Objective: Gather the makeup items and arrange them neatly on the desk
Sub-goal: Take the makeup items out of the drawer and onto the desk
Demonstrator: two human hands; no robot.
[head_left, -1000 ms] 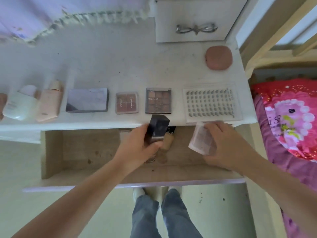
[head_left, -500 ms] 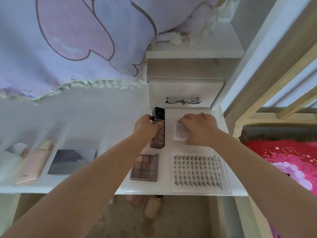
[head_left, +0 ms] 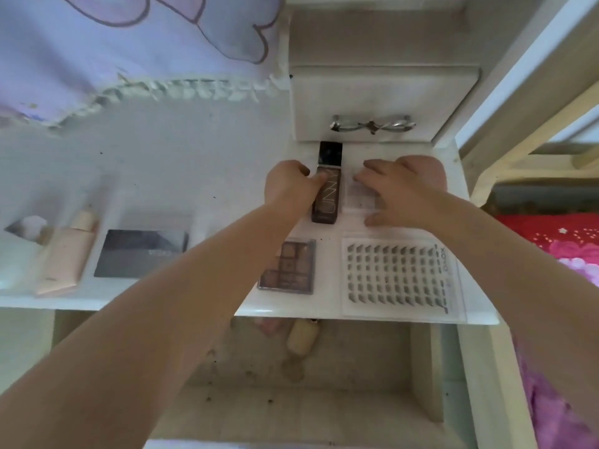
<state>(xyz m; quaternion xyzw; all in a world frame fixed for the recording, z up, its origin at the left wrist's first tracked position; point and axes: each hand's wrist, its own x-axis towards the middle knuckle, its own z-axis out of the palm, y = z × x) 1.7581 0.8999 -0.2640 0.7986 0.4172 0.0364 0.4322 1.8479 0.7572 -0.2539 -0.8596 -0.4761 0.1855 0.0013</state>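
A brown foundation bottle [head_left: 325, 197] with a black cap lies flat on the white desk [head_left: 194, 176], cap toward the small drawer unit. My left hand [head_left: 288, 186] grips its left side with curled fingers and the thumb on the glass. Just right of it lies a small clear packet [head_left: 358, 194]. My right hand [head_left: 402, 189] rests over that packet with fingers spread. Along the front edge lie an eyeshadow palette [head_left: 288, 267], a clear lash tray [head_left: 395, 277], a dark grey palette [head_left: 142, 252] and a peach tube [head_left: 64, 254].
A small white drawer unit [head_left: 372, 98] with a bow handle stands right behind the bottle. The open desk drawer [head_left: 421, 367] below holds a beige bottle [head_left: 303, 338]. Lavender cloth [head_left: 129, 43] hangs at the back left. A pink bed [head_left: 551, 241] is on the right.
Both hands carried the bottle and the packet from the open drawer up to the back of the desk. The bottle now lies flat, and the packet lies on the desk beside it.
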